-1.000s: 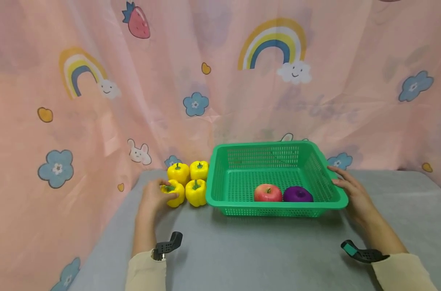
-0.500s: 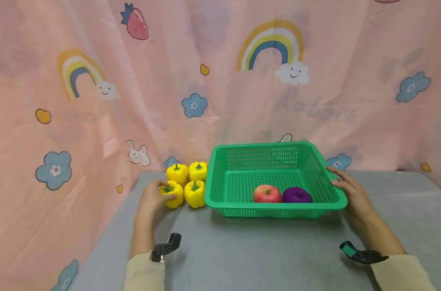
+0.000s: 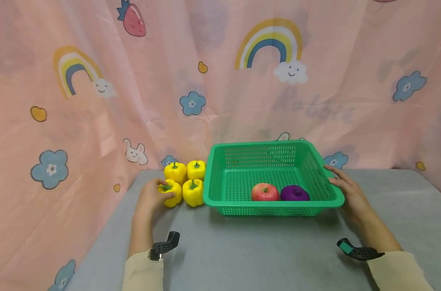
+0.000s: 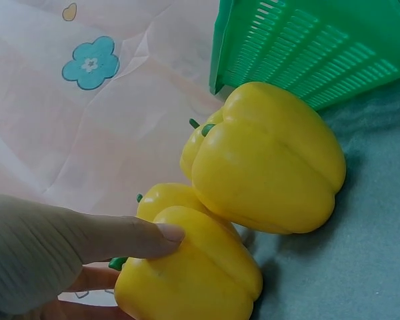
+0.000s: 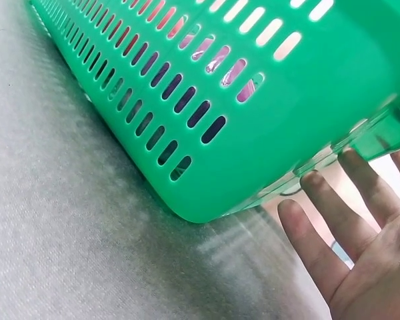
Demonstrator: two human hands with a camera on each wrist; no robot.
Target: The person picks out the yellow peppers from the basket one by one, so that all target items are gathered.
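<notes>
Several yellow bell peppers cluster left of a green basket. My left hand grips the front-left bell pepper; in the left wrist view the thumb lies across its side and the other fingers go behind it. Beside it stands another bell pepper, close to the basket. My right hand is at the basket's right end, fingers extended and fingertips at the wall under the rim, as the right wrist view shows. Inside the basket, near its front wall, are a red apple and a round purple item.
The grey tabletop stretches in front of the basket and off to its right. A pink patterned curtain hangs behind the table and along its left side. Each wrist wears a black camera mount.
</notes>
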